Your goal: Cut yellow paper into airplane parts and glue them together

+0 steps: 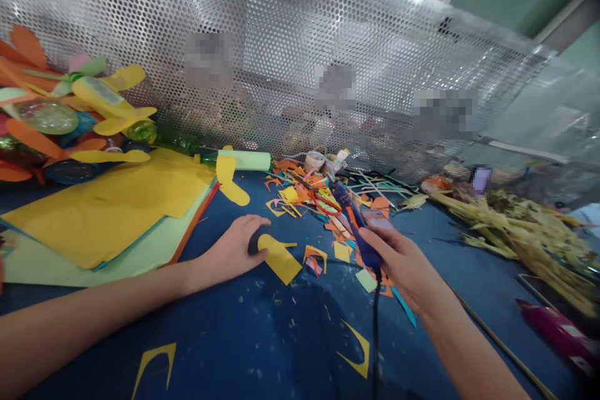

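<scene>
My right hand is wrapped around a blue glue gun with an orange trigger, its tip pointing away from me and its black cord hanging toward me. The fingers of my left hand curl around a small dark round piece, mostly hidden by them. Against that piece lies a yellow paper cutout, reaching right over the blue table. Another yellow petal-shaped cutout lies farther back. Orange-handled scissors rest among paper scraps beyond the glue gun.
Coloured paper sheets are stacked at left, behind them bottle crafts with paper petals. Tape rolls stand near the perforated metal screen. Dried husks and a purple tool lie at right. People show behind the screen.
</scene>
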`<state>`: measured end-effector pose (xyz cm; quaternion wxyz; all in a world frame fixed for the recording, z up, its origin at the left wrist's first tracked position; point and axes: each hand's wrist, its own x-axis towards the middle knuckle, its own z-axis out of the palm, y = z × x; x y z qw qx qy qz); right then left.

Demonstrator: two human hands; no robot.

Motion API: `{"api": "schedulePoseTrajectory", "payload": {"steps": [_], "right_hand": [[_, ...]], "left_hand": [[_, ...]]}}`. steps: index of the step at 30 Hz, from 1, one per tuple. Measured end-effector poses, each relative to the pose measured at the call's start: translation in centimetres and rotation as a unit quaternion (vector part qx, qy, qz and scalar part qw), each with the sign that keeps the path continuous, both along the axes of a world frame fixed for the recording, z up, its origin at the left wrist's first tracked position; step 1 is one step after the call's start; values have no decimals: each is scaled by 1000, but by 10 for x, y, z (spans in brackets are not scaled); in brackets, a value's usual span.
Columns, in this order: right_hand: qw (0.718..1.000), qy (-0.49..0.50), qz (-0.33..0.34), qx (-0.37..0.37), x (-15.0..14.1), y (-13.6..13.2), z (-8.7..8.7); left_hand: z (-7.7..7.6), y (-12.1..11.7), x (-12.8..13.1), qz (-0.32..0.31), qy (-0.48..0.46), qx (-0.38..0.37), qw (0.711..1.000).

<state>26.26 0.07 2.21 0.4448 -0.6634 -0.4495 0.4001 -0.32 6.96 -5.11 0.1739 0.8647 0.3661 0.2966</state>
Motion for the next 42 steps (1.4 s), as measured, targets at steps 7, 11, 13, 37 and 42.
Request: {"api": "schedulePoseTrajectory", "payload": {"steps": [7,11,13,37,42], "right_hand": [[978,179,-78,-70,-41,-17,-8],[981,189,-46,7,-44,-13,-25],[975,214,-47,45,-41,-7,-32],[944,301,-40,128,-45,4,-67],[943,307,-39,126,-46,5,-65]], "left_hand": [[-10,4,0,2,49,18,999],[-7,4,1,7,33,-10,999],[-4,3,0,7,21,-27,999],[24,54,114,-24,-442,-461,769],[30,53,112,-26,-467,-459,756]]}}
